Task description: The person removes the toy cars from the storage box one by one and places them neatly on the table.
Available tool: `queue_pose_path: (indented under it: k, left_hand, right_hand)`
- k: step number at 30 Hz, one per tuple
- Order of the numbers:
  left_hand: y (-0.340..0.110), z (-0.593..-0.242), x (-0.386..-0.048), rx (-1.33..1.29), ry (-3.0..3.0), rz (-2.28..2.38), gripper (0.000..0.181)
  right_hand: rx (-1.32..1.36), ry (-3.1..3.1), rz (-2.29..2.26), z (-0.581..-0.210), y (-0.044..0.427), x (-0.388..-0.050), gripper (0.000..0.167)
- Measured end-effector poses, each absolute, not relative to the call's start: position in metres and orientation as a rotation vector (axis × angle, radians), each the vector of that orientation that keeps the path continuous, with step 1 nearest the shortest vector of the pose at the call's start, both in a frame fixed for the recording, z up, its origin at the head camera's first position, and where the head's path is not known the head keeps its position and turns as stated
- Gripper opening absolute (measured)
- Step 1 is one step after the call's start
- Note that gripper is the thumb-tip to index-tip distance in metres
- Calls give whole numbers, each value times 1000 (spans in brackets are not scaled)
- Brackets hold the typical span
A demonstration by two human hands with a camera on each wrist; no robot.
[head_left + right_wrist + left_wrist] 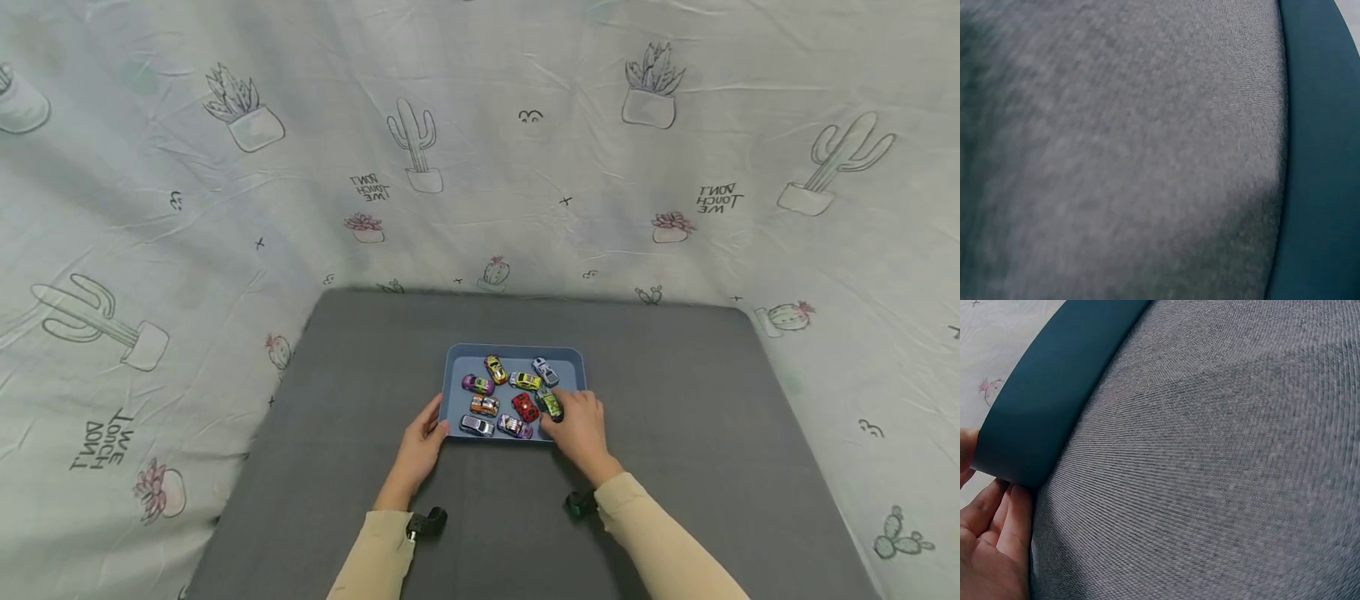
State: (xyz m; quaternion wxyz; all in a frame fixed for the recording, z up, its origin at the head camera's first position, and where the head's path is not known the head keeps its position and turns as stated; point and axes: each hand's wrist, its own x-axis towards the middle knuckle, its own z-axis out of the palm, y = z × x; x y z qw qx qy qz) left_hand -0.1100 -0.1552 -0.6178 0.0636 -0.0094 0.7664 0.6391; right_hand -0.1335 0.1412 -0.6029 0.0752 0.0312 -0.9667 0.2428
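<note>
A shallow blue-grey tray [517, 351] lies on the grey cloth, holding several small toy cars. My left hand [417, 450] grips its near left corner; in the left wrist view the fingers [1017, 522] press the outer wall, with the thumb at the rim. At the tray's right side, my right hand [582, 427] has thumb and index finger around a green and black toy car [550, 403]. A red car [525, 407] and a white-purple car [514, 427] sit just left of that hand. The right wrist view shows the tray wall [1322, 156] but no fingers.
Farther back in the tray are a yellow car [495, 369], a yellow-green car [525, 381] and a pale blue-white car [545, 372]. The left side has purple-green [477, 384], orange [484, 406] and silver cars [477, 426]. Cactus-print curtains [487, 150] surround the grey table [360, 350].
</note>
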Motion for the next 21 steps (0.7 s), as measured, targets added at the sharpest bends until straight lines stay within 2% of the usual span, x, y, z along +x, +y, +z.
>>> queue_pose_path:
  k: [11,21]
  left_hand:
    - [-155,-619,-111,-59,2353,1893,53]
    - [-157,-621,-110,-38,2349,1908,53]
  right_hand:
    - [34,-2699,935,-588,159,-135,47]
    - [-314,-2614,1227,-585,206,-154,53]
